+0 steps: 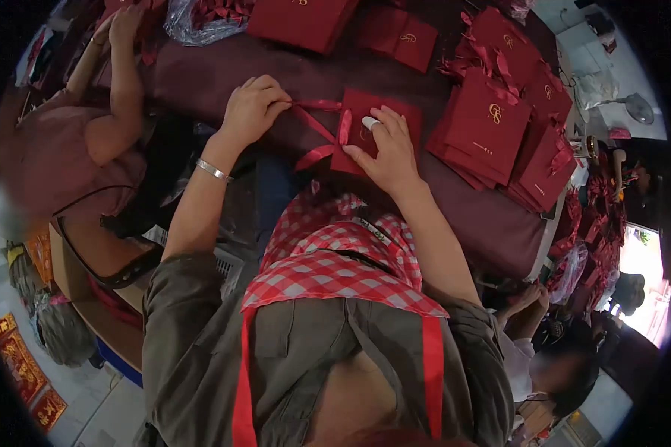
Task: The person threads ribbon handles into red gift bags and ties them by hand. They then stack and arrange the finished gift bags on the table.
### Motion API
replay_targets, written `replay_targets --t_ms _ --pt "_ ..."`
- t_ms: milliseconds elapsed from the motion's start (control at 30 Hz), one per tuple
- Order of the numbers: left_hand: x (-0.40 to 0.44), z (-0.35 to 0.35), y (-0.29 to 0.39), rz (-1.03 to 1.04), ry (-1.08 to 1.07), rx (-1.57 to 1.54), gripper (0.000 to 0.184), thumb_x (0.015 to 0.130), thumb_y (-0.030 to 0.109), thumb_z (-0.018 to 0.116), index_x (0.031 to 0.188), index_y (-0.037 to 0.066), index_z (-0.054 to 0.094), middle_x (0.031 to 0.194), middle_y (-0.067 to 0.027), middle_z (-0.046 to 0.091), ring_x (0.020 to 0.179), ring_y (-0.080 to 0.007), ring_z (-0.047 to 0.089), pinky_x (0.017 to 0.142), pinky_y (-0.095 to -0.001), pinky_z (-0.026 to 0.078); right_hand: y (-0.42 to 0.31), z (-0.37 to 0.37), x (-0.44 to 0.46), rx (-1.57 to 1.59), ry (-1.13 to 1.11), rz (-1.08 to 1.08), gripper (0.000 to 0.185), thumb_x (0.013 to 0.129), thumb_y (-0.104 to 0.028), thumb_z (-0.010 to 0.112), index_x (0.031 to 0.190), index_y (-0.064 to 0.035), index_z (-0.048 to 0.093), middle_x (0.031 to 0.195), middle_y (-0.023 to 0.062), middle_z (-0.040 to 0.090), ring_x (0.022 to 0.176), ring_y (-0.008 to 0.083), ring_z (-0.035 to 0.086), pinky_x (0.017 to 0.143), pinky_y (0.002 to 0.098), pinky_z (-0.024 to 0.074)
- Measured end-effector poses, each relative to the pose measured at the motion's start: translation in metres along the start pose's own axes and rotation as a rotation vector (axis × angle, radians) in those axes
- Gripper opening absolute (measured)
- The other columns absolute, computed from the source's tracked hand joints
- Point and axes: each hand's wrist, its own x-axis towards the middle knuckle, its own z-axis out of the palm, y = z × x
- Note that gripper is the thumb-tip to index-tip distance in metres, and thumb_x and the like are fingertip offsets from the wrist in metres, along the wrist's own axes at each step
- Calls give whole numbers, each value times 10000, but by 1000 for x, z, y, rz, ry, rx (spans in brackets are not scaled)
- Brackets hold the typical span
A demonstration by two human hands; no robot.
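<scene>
My left hand (255, 110), with a silver bracelet at its wrist, pinches the end of a shiny red ribbon (317, 103) and draws it out to the left. The ribbon runs to a dark red paper gift bag (382, 112) lying flat on the table in front of me. My right hand (386, 145) rests on that bag with its fingers spread and the thumb beside the ribbon. A white cover sits on one fingertip. A loose ribbon tail hangs over the table's near edge. Part of the bag's gold print is hidden under my right hand.
Stacked red gift bags (476, 127) with ribbons lie to the right. More red bags (302, 22) and a clear plastic bag (194, 26) of ribbons are at the far side. The dark tablecloth (194, 74) covers the table. A co-worker (82, 145) works at the left; another person sits lower right.
</scene>
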Motion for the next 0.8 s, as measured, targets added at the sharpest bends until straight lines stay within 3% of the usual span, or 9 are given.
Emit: replay_targets --t_ms 167,267,367,467,500,600,633,700,800 --pt "1 3 -7 -28 -20 -141 96 746 162 702 801 85 687 815 -60 609 813 -265 575 728 -368 457 4 5 -3 -46 -19 -16 570 781 -424 667 1126 17 565 1288 189 462 1267 367 352 1064 540 240" --pt "-1 5 -5 -80 6 -196 99 744 143 703 816 77 695 812 -67 620 818 -260 577 737 -357 453 -5 -5 -2 -125 -146 -34 697 773 -545 612 1195 3 524 1347 189 407 1308 355 297 1088 543 189" --pt "-4 6 -6 -95 21 -210 94 744 121 703 819 64 695 821 -70 623 823 -258 578 742 -354 450 -12 -13 -14 -218 -214 -87 811 708 -547 665 1278 -11 454 1407 177 343 1348 342 244 1068 600 165" --pt "-5 2 -6 -147 -31 -267 138 747 95 701 878 53 695 851 -82 635 836 -239 583 744 -333 456 -21 -13 -26 -311 -302 -106 785 708 -448 707 1315 -37 425 1434 177 307 1364 327 226 1041 631 192" --pt "-4 -1 -7 -132 -23 -263 138 747 95 701 878 53 695 851 -82 635 836 -239 583 744 -333 456 -28 -18 -28 -333 -226 -177 658 728 -338 711 1269 -50 471 1378 161 395 1322 296 325 1026 587 268" --pt "-4 -3 -7 -297 -69 -399 199 773 114 702 954 37 676 895 -79 644 865 -206 596 759 -308 469 -35 -43 -17 -239 -314 -217 480 783 -263 656 1188 -37 534 1263 145 514 1224 291 441 981 541 343" --pt "-4 -4 -5 -368 -68 -459 223 786 129 700 981 28 665 913 -80 644 875 -192 598 765 -300 472 -41 -62 -8 -226 -107 -281 369 773 -220 653 1092 -47 586 1073 116 622 1059 255 568 901 422 430" --pt "-6 -4 -3 -441 -69 -515 248 800 144 698 1009 20 653 931 -80 643 886 -178 600 771 -292 475 -47 -107 12 -218 49 -188 361 789 -239 657 1084 -42 592 933 126 650 880 255 632 771 366 492" --pt "-8 4 -6 -420 -17 -541 262 809 154 693 1020 6 644 938 -83 636 882 -162 599 779 -289 475 -33 -158 22 -117 549 24 476 799 -270 694 1157 1 534 911 166 659 827 286 660 713 369 522"
